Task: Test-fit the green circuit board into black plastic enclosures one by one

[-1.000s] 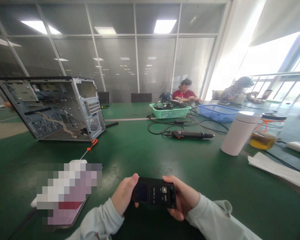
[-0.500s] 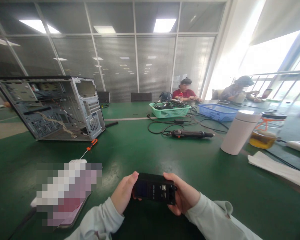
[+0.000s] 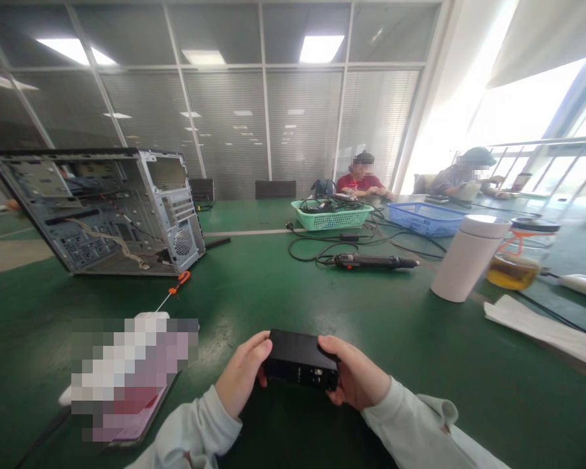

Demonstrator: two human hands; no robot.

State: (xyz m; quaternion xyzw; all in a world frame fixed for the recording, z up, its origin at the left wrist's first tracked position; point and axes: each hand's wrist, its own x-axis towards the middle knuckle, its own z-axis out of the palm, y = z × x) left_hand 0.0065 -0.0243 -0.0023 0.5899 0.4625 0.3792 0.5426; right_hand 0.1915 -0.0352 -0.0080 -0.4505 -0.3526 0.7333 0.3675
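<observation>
A small black electronic box [image 3: 297, 352] is held between my two hands above the green table. Its flat top faces up, and the side towards me carries a pale square socket and small white markings. My left hand [image 3: 244, 371] grips the left end, thumb on the top edge. On the right end, my right hand [image 3: 359, 374] is closed the same way, with its thumb on top and fingers below. The underside and far side of the box are hidden.
An open computer case [image 3: 112, 212] stands at the left, with an orange-handled tool [image 3: 180, 282] before it. Nearer lies a blurred pink item [image 3: 146, 391]. Beyond are an electric screwdriver [image 3: 371, 261], green basket [image 3: 332, 218], blue basket [image 3: 424, 220], white tumbler [image 3: 469, 260] and glass jar [image 3: 517, 260]. Two people sit farther back.
The black box has tipped in my hands, so more of its top shows and its socketed face has turned downward. Both hands keep their hold. The table items have stayed put.
</observation>
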